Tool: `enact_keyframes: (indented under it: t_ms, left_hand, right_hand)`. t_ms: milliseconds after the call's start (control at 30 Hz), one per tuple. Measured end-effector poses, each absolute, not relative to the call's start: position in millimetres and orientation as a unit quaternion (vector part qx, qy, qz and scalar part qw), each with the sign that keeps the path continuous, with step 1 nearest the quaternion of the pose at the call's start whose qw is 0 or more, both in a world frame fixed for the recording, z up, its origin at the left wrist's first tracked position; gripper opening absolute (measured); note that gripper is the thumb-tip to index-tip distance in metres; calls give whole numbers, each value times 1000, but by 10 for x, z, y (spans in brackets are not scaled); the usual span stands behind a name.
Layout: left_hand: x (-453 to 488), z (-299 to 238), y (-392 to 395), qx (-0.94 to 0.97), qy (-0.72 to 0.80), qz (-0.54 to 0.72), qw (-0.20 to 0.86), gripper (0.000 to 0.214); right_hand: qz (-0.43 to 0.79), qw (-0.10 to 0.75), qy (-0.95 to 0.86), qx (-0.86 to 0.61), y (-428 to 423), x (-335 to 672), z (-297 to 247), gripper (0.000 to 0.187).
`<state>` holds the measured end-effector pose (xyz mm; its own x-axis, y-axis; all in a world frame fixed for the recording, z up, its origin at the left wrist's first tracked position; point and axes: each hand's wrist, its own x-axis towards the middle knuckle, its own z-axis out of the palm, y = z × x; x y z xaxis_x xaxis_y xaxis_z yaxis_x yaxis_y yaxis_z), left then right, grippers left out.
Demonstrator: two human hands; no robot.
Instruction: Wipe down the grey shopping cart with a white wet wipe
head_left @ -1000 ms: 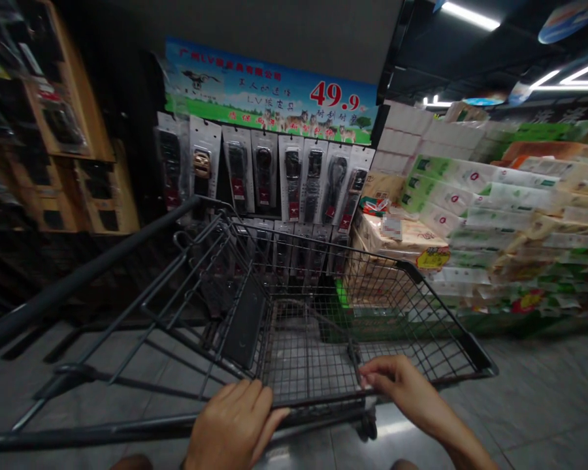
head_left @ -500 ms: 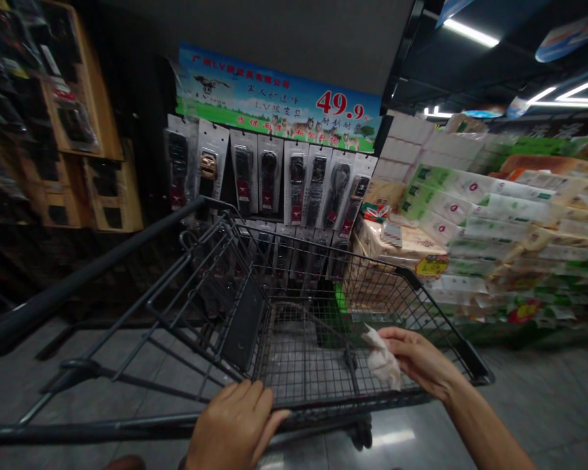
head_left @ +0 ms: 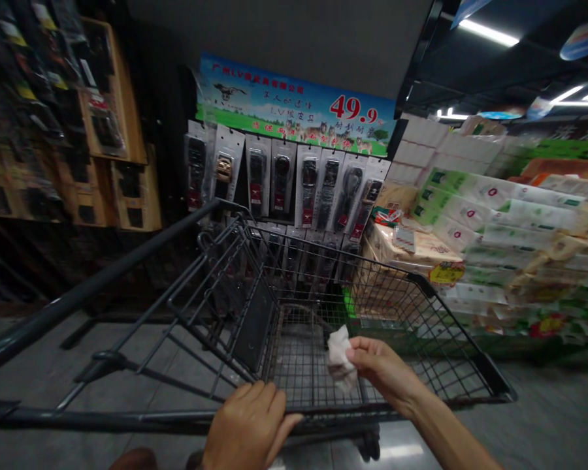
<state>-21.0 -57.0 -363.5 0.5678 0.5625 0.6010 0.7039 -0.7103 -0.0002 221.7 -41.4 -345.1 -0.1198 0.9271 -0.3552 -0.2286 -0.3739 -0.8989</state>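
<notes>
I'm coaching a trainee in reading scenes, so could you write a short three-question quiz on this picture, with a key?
1. Which hand pinches the crumpled white tissue?
2. True or false: the left hand is lifted clear of the shopping cart.
3. What price is printed on the blue-and-green sign? A) 19.9 B) 49.9 C) 94.9

Key:
1. The right hand.
2. False; it rests on the cart's near side.
3. B.

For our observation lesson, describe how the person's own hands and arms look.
The left hand and right hand are bare: no gloves, no rings visible. The right forearm shows no sleeve, watch or bracelet; the left forearm is out of view.
</notes>
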Motion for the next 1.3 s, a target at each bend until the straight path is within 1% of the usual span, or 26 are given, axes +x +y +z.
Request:
enact_keyframes:
  t_ms: [100,200,300,400,533,600,633,700,733,767,833,933,1000,1067,1167,1300]
  left_hand:
    - [-206,-3640,-575,-875,-364,-297,119,32]
    - [-211,-3660,-580,-873,-370,-296,117,30]
    - [-219,-3692,-591,-873,-378,-289,107,21]
    - [-225,-3722,-604,-873,-394,-273,86,12]
    - [-229,-3710,-603,-872,-415,-257,50,13]
    - [-228,-3673,-589,-865,-425,-266,26,12]
    - [-224,-3650,-578,-858,-431,-279,11,16]
    - [-198,-3600,-549,-837,-445,-316,-44,28]
    - [-175,-3577,-533,-822,-452,-333,-90,34]
    - [-144,-3553,-514,-805,-457,-347,-152,38]
    - [-67,-3507,-475,-752,-451,-366,-311,44]
    - [47,-3426,-417,-631,-391,-387,-547,56]
    - [94,-3366,-389,-556,-360,-391,-639,53]
    - [111,-3312,-375,-507,-369,-398,-670,45]
    - [114,-3269,-374,-470,-409,-424,-657,43]
    - [129,-3281,-366,-442,-406,-431,-673,45]
  right_hand:
    - [645,444,-354,-512,-379,2196,-3482,39]
    - [600,446,-379,-545,-353,2182,-3490,37]
    - [572,459,-417,-537,-348,2161,-3469,37]
    - [568,475,-430,-517,-361,2141,-3433,38]
    - [583,488,-427,-490,-386,2112,-3418,32]
    - [604,486,-422,-470,-396,2084,-3435,29]
    - [613,487,-419,-460,-400,2067,-3447,29]
    - [623,492,-415,-444,-408,2027,-3461,28]
    - [622,496,-418,-439,-413,2006,-3459,27]
    - [615,499,-427,-437,-418,1985,-3449,25]
    - [584,506,-458,-438,-430,1946,-3402,19]
    - [523,517,-506,-450,-450,1901,-3297,18]
    - [486,518,-525,-468,-463,1885,-3237,19]
    - [443,517,-542,-493,-477,1884,-3206,19]
    - [366,520,-581,-509,-509,1909,-3207,15]
    - [290,523,-667,-443,-560,1972,-3196,20]
